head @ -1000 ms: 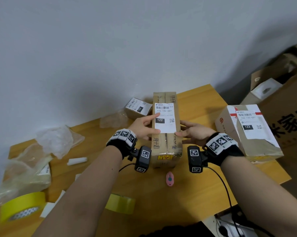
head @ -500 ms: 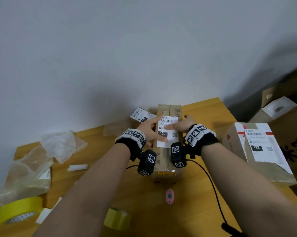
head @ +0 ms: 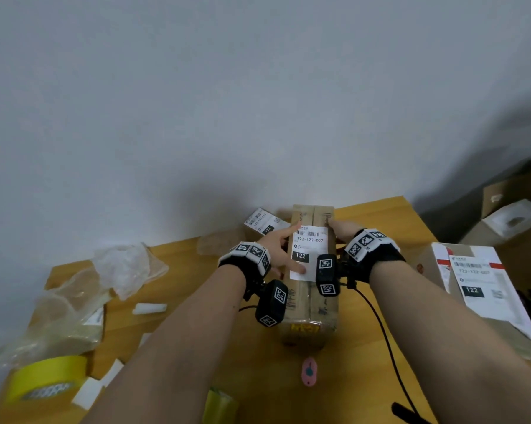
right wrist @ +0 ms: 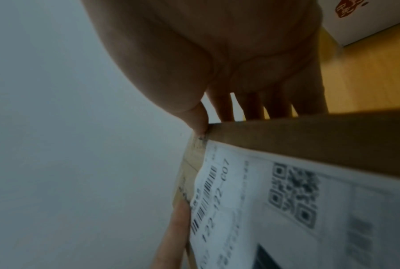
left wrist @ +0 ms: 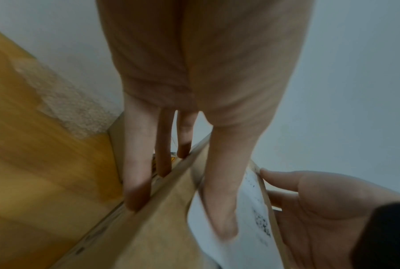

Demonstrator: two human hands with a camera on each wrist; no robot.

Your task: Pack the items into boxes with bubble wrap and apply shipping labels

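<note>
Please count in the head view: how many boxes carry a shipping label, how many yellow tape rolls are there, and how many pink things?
Labelled boxes: 3, the middle box, the small box behind it, the big box at right
Yellow tape rolls: 2
Small pink thing: 1
Total: 6

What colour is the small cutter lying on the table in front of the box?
Pink, with a dark teal spot in its middle; the cutter shows best in the head view.

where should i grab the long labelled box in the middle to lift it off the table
Grip the long cardboard box by its two long side faces, one hand from each side, near mid-length. It lies flat and narrow, and the shipping label covers its top, so side holds probably keep it level.
</note>
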